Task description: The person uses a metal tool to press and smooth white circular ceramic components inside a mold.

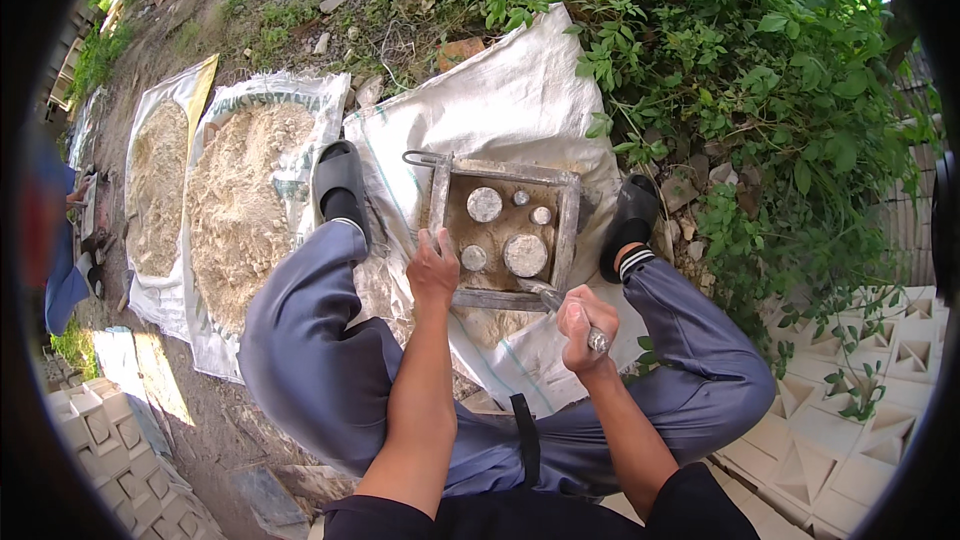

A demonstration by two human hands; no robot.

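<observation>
Between my feet a square mould frame (569, 230) of grey, dirt-caked bars lies on a white woven sack (520, 80). Brown sandy material fills it, and several round pale discs of different sizes, such as the large disc (525, 255), stand in it. My left hand (433, 268) grips the frame's left bar near its lower corner. A trowel (541, 288) is held by its handle in my right hand (588, 325). Its narrow blade reaches over the frame's near bar, by the large disc. A bent metal loop (425, 157) sticks out at the frame's far left corner.
Two sand heaps on sacks, a larger heap (240, 200) and a smaller heap (158, 190), lie to the left. Leafy plants (770, 90) crowd the right. Pale patterned blocks (810, 450) stand at lower right, more blocks (110, 440) at lower left. Another person (62, 285) is at the far left.
</observation>
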